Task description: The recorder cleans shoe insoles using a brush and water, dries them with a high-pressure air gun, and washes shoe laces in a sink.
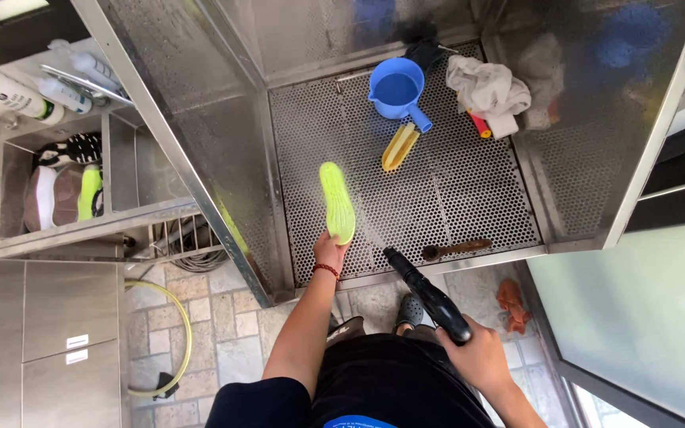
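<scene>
While the left hand (328, 252) pinches the bottom end of a bright green insole (337, 202) over the front edge of the holey metal surface (469, 198), the right hand (479, 358) has its grip wrapped tight around a black spray gun (426, 295). Spray is hitting the insole, so washing looks under way, not done. A blue scoop (396, 89) and yellow brush (399, 147) lie near the back edge.

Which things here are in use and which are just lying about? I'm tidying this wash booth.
In use:
left hand holding the neon-green insole
right hand gripping the black spray gun

Lying about:
blue scoop
yellow brush
crumpled rag
wooden-handled brush
orange cloth
</scene>
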